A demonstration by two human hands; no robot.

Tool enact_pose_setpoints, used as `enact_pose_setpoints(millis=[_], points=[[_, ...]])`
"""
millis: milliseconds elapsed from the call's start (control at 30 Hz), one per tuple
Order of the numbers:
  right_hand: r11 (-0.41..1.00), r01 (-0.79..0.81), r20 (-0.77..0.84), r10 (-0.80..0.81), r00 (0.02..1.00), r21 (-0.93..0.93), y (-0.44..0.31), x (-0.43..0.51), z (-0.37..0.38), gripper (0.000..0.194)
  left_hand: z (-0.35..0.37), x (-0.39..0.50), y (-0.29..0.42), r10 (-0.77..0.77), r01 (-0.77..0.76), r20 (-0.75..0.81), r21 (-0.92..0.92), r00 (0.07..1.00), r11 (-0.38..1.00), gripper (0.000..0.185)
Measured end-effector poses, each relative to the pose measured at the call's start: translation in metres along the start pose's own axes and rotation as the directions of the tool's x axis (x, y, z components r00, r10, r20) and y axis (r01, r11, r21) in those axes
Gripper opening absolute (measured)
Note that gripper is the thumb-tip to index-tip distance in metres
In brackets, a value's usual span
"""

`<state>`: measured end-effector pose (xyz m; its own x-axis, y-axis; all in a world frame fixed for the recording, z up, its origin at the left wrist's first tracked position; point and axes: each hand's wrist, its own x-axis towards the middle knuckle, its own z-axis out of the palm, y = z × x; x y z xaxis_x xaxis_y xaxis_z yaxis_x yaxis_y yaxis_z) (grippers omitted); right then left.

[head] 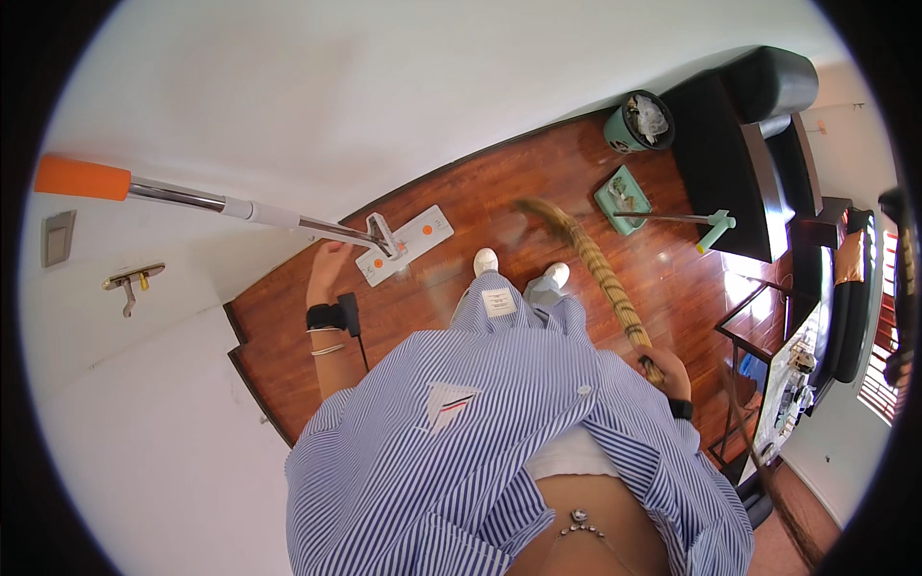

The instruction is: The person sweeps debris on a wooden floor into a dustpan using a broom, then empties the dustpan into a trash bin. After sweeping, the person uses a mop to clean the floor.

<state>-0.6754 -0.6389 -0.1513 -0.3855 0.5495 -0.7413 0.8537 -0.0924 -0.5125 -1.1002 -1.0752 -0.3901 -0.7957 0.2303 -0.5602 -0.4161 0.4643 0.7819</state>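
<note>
My right hand (664, 369) is closed around the bound handle end of a straw broom (605, 277). The broom slants up and left across the wooden floor, and its blurred bristle end lies beyond my shoes. My left hand (330, 265) is raised beside the lower pole of a flat mop, with its fingers loosely bent and nothing visible in them. The mop's white head (432, 229) rests on the floor, and its orange grip (85, 178) rises at the upper left. A black device with a cable (349, 314) sits by my left wristband.
A bin holding rubbish (621, 129) and a green dustpan (624, 189) with debris and an upright handle stand near a black sofa (720, 158). A table (785, 389) with items stands at right. White walls and a door handle (132, 277) are at left.
</note>
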Motion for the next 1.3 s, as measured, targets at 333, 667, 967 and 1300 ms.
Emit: enact_pose_setpoints(millis=[333, 667, 967, 1300], points=[[0.909, 0.106, 0.067, -0.087, 0.994, -0.403, -0.069, 0.163, 0.029, 0.032, 0.069, -0.066, -0.028, 0.086, -0.092, 0.116, 0.048, 0.99, 0.995, 0.028], [0.81, 0.116, 0.086, -0.082, 0.993, -0.575, -0.009, 0.166, 0.006, 0.036, 0.084, -0.119, -0.07, 0.028, -0.034, 0.076, 0.077, 0.997, 0.996, 0.025], [0.819, -0.119, -0.052, 0.109, 0.993, -0.562, -0.018, 0.08, -0.02, 0.037, 0.117, -0.081, 0.011, 0.014, -0.001, 0.214, -0.06, 0.977, 0.998, 0.028], [0.815, 0.194, 0.081, -0.18, 0.98, -0.546, -0.061, 0.099, 0.036, 0.038, 0.103, -0.086, -0.017, 0.024, -0.019, 0.189, -0.027, 0.982, 0.999, 0.025]])
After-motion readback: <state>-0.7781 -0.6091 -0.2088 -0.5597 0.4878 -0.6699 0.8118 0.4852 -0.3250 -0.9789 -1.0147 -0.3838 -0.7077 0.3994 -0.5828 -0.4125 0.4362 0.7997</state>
